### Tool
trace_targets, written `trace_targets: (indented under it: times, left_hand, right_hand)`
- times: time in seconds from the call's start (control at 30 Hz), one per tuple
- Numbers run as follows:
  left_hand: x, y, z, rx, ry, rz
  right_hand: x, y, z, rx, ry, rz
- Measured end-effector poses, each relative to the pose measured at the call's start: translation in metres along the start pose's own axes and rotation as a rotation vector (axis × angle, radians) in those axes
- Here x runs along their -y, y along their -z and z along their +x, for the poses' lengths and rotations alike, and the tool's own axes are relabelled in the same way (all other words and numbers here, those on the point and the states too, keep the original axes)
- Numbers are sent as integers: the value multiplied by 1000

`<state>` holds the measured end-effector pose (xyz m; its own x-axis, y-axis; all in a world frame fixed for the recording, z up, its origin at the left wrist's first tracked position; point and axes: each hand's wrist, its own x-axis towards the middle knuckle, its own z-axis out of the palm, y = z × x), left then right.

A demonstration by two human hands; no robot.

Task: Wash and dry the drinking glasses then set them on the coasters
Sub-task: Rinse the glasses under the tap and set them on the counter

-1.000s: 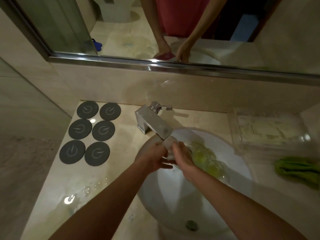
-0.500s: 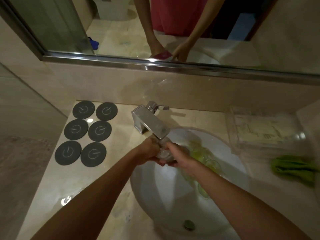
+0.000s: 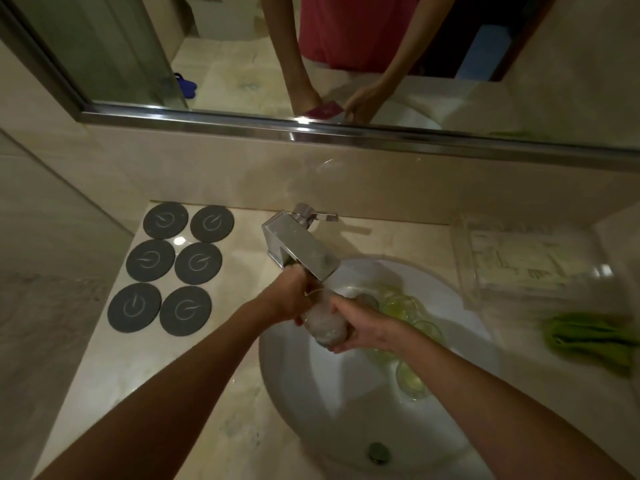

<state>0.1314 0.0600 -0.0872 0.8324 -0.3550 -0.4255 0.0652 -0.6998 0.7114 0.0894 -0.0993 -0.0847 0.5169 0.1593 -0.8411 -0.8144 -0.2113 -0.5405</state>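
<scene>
now gripping one drinking glass (image 3: 325,323) with left hand (image 3: 291,299) and right hand (image 3: 363,329), fingers curled around it, just under faucet (image 3: 301,249) above sink (image 3: 346,410), six coasters (image 3: 173,268) bare on desk (image 3: 138,368).

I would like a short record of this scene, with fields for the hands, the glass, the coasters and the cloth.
left hand: grips the upper end of the glass
right hand: holds its lower end
glass: tilted, under the faucet, over the sink
other glasses: lie in the sink
coasters: six, bare
green cloth: on counter, right
</scene>
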Motion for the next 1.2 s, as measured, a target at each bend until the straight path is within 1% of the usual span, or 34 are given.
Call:
trace_targets:
  times: [0.03, 0.07, 0.1, 0.17, 0.23, 0.3, 0.37, 0.47, 0.53, 0.57, 0.6, 0.63, 0.7, 0.73, 0.8, 0.83, 0.9, 0.97, 1.07, 1.13, 1.2]
  left_hand:
    - [0, -1, 0, 9, -33, 24]
    - [1, -4, 0, 22, -20, 1]
    - [2, -8, -2, 45, 45, -77]
    - [5, -16, -7, 80, 151, -245]
    - [6, -21, -11, 41, 218, -452]
    - [8, -23, -7, -40, 261, -511]
    - [7, -26, -4, -74, 286, -541]
    - [3, -28, -5, -80, 318, -732]
    - [4, -24, -7, -67, 328, -814]
    - [4, -21, -9, -60, 324, -802]
    - [5, -17, -9, -62, 309, -714]
    - [6, -12, -10, -65, 278, -549]
    - [7, -3, -8, -64, 150, -177]
    - [6, 0, -7, -63, 78, -58]
    - [5, 2, -4, -76, -33, 39]
    - [6, 1, -3, -98, -59, 48]
    - [4, -2, -5, -116, -33, 10]
    - [0, -7, -8, -171, 17, -52]
    - [-7, -16, -9, -332, 164, -210]
    - [-11, -24, -9, -353, 255, -355]
    - [-12, -30, -10, -331, 294, -411]
  right_hand:
    - [-1, 3, 1, 68, -31, -12]
    - [-2, 6, 5, 88, -29, -25]
    - [-3, 6, 5, 80, -6, -25]
    - [-6, 1, 7, -8, 62, 26]
    - [-11, -5, 15, -104, 115, 112]
    - [-16, -15, 19, -157, 160, 197]
    - [-20, -24, 22, -203, 198, 294]
    - [-22, -30, 22, -285, 332, 240]
    - [-18, -26, 22, -285, 343, 250]
    - [-14, -22, 19, -246, 318, 258]
    - [-11, -17, 19, -189, 287, 235]
    - [-7, -11, 17, -137, 250, 171]
    - [-1, -1, 12, -38, 173, 35]
    - [0, 3, 11, 7, 139, -3]
    - [2, 9, 9, 69, 77, -25]
    - [4, 11, 7, 81, 55, -21]
    - [4, 12, 6, 70, 49, -15]
    - [2, 7, 8, -19, 83, 19]
    - [-8, -6, 16, -145, 171, 217]
    - [-15, -18, 21, -191, 255, 360]
    - [-18, -24, 22, -219, 310, 445]
